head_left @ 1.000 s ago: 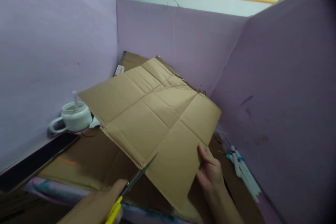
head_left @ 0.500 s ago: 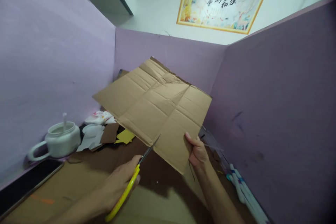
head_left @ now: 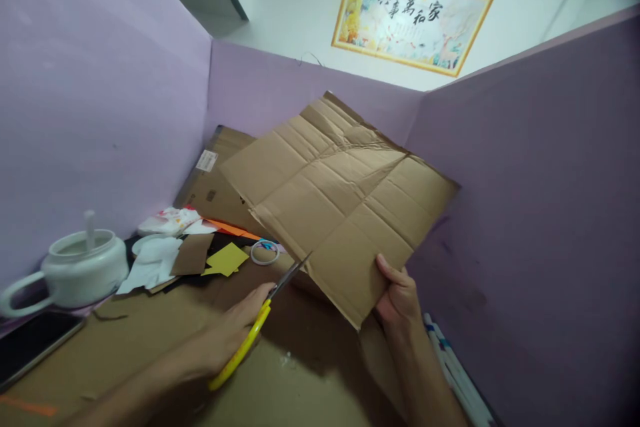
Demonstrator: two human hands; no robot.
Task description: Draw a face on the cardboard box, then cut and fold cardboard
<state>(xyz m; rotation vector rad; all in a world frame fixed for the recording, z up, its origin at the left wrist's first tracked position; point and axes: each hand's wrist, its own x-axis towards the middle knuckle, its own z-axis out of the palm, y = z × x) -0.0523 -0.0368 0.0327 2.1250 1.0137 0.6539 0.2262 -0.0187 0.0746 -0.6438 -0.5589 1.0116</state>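
A large creased sheet of brown cardboard (head_left: 340, 193) is held up, tilted, above the table. My right hand (head_left: 397, 290) pinches its lower right edge, with the thumb on the near face and the fingers behind. Yellow-handled scissors (head_left: 245, 350) are gripped in my left hand (head_left: 235, 333), whose fingers are partly hidden by the handle. The scissor blades straddle the sheet's lower left edge, one blade tip showing on its near face.
On the left stand a white mug (head_left: 87, 270) with a stick in it and a phone (head_left: 37, 343). Paper scraps (head_left: 155, 263), yellow pieces (head_left: 227, 260) and a tape ring (head_left: 265, 252) lie behind. A cardboard box (head_left: 220, 180) leans at the back. White tubes (head_left: 460, 373) lie right. Purple panels (head_left: 525, 213) enclose the table.
The cardboard and my right hand have shifted to the right in view, uncovering the box and tape ring behind. The scissors stay at the sheet's edge.
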